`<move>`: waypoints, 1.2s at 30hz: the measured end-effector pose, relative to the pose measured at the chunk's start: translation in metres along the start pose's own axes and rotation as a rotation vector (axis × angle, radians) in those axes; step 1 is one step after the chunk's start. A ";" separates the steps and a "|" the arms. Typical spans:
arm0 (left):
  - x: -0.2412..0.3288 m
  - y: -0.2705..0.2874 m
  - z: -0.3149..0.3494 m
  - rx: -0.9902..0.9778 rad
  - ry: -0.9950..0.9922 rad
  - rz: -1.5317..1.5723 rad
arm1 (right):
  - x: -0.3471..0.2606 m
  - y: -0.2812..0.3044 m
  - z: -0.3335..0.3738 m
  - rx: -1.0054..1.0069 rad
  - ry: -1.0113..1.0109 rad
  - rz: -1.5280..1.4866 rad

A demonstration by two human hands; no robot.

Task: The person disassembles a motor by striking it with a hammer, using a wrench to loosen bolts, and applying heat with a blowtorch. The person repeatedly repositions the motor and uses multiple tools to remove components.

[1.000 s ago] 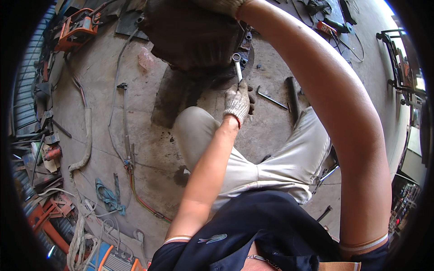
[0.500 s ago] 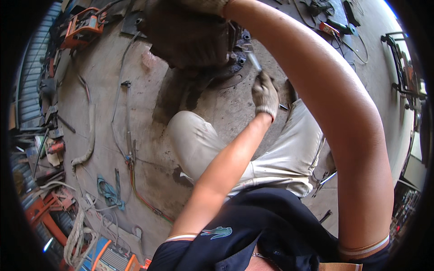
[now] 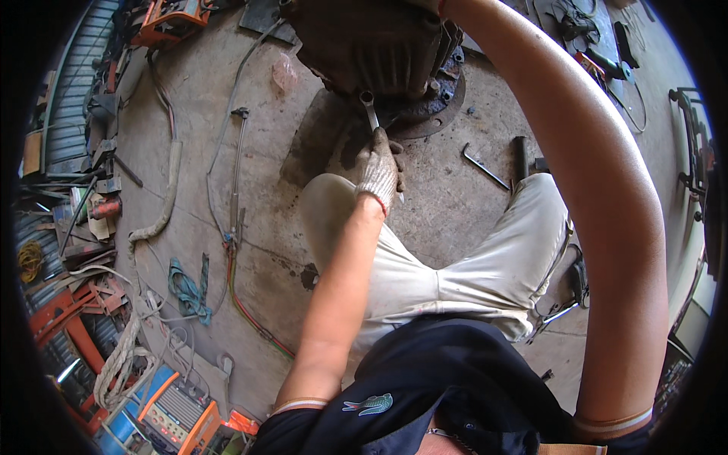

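My left hand, in a soiled knit work glove, is closed round the shaft of a silver ring spanner. The spanner's ring end reaches up against the lower front edge of a dark, ribbed metal housing, just left of its flanged base. Whether the ring sits on a bolt I cannot make out. My right arm stretches up along the right to the housing's top. Only a sliver of my gloved right hand shows at the upper edge, its fingers out of sight.
An L-shaped hex key and a dark tube lie on the concrete by my right knee. Hoses and a long torch run along the left. A blue-orange welding machine stands lower left, and a blue cloth strip lies nearby.
My left hand has carried the spanner leftward, from the flange's right side to the housing's front lower edge. The view has shifted, and the hex key now shows fully. My right arm still reaches up.
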State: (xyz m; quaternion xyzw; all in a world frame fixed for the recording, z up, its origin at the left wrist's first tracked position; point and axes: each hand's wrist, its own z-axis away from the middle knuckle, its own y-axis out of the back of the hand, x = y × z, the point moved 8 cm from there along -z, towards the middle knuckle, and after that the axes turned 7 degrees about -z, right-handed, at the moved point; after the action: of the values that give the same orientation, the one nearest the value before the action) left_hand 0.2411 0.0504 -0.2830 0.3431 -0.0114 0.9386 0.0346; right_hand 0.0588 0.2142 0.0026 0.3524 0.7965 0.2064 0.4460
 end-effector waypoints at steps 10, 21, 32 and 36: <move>0.022 0.052 0.002 -0.247 0.136 -0.301 | -0.008 0.012 0.001 0.025 0.028 -0.014; -0.008 -0.069 0.006 -0.018 0.116 0.431 | -0.006 0.017 -0.002 0.018 -0.002 0.001; -0.020 -0.080 0.032 0.089 -0.182 0.475 | -0.005 0.009 0.001 0.031 0.054 -0.075; -0.036 -0.085 0.076 -0.085 -0.279 0.312 | 0.002 0.003 -0.003 -0.019 -0.092 -0.105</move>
State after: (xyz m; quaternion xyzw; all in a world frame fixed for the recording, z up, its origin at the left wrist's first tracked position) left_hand 0.3237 0.1297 -0.2485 0.4622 -0.1089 0.8745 -0.0986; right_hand 0.0568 0.2172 0.0046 0.3147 0.7906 0.1738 0.4956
